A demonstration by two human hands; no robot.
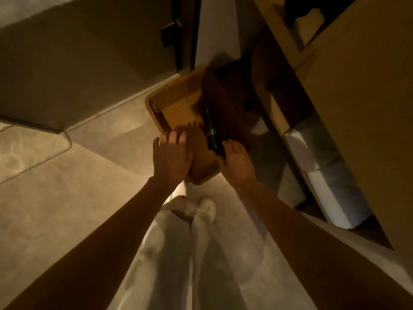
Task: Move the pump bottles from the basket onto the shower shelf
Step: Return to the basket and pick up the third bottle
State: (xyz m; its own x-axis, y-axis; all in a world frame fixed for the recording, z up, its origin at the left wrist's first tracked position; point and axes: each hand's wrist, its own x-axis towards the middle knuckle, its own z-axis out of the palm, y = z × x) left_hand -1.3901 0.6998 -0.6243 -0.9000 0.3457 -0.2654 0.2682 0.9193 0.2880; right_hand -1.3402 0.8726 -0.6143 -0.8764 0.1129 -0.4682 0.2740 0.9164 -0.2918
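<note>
Both hands, left [172, 155] and right [238, 162], fingers spread wide, flank the wicker basket [178, 101]

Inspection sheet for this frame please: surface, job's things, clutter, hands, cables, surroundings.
Surface: pale stone-like floor, dimly lit.
Job's things: wicker basket on the floor, partly in shadow; one dark pump bottle lying along its right side; no others made out. Shower shelf: nothing seen.
Clutter: nothing seen.
Hands: left hand open, fingers at the basket's near-left rim; right hand open beside the near-right edge, next to the bottle; neither holds anything.
Cables: nothing seen.
Surroundings: wooden shelving unit on the right with folded white towels; dark door handle above; the person's pale trousers and shoe below.
</note>
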